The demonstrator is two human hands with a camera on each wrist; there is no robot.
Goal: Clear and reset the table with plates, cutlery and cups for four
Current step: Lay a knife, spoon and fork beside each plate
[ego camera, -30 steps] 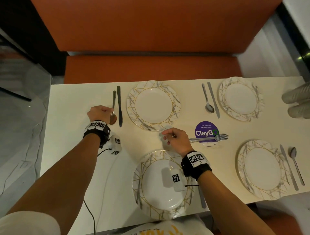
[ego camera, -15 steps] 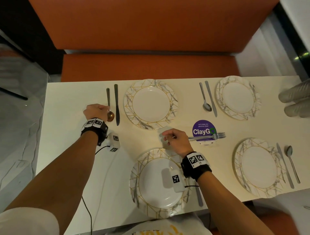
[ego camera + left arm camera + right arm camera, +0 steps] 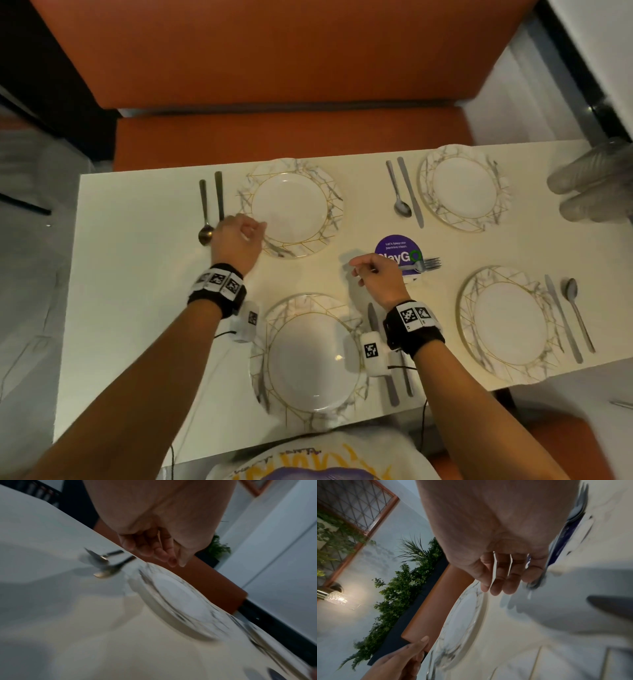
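Your left hand (image 3: 238, 240) hangs above the white table (image 3: 137, 274), at the near left rim of the far marbled white plate with gold lines (image 3: 289, 207). Its fingers (image 3: 161, 550) are loosely curled and hold nothing; the left wrist view shows the palm empty. Just left of this hand lie a dark-handled metal spoon (image 3: 205, 219) and a dark-handled knife (image 3: 219, 195), side by side, to the left of that same plate. The hand is beside the bowl of the spoon; I cannot tell if it touches it.

Your right hand (image 3: 376, 279) is to the right of that plate and nearer to you. Its thumb and fingers pinch the handle of a silver metal fork (image 3: 419, 264). The tines of the fork point away to the right and lie over a round purple sticker with white letters (image 3: 397, 251).

Nearer to you than the far plate is a second marbled plate (image 3: 308, 359), with a silver knife (image 3: 385, 359) at its right side, partly hidden under your right wrist. Farther right stand two more marbled plates: the far one (image 3: 462, 186) with a silver spoon (image 3: 399, 193) and table knife (image 3: 410, 192) on its left, the near one (image 3: 507, 322) with a flat knife (image 3: 561, 315) and small spoon (image 3: 579, 315) on its right. At the far right table edge lie clear plastic cups (image 3: 596, 186) on their sides.
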